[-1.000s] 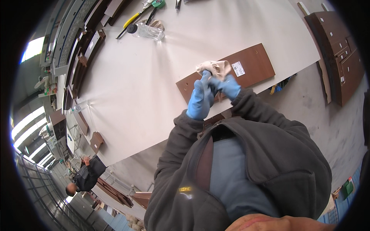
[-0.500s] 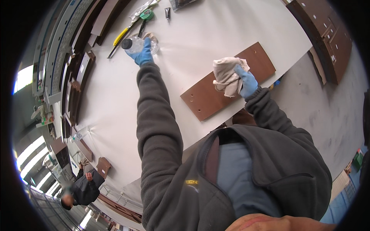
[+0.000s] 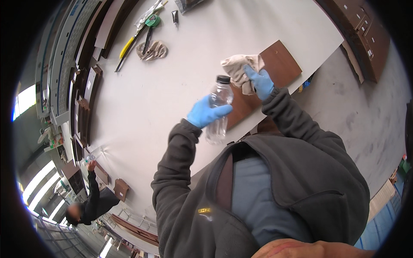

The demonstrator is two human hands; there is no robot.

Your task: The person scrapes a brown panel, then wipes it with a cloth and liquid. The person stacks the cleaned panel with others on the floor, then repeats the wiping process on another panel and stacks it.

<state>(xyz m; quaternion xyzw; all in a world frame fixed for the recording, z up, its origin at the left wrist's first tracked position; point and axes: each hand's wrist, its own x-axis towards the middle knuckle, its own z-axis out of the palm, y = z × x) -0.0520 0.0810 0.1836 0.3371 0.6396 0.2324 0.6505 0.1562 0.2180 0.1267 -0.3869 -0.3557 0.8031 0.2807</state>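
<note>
In a blue glove, my left hand grips a clear plastic bottle with a black cap, held upright above the table near its front edge. My right hand, gloved too, is closed on a crumpled beige cloth. Both are over a brown rectangular panel, which lies at an angle on the white tabletop. The bottle and the cloth hide the panel's left half. Whether the cloth touches the panel I cannot tell.
A second rag lies at the far left beside a yellow-handled tool and a green tape roll. A small black tube sits farther back. Brown parts line the left edge; a co-worker reaches over the table there.
My left hand has brought the bottle from the far left toward me and to the right, uncovering the second rag. My right hand and cloth shifted slightly left. The co-worker's arm has reached out.
</note>
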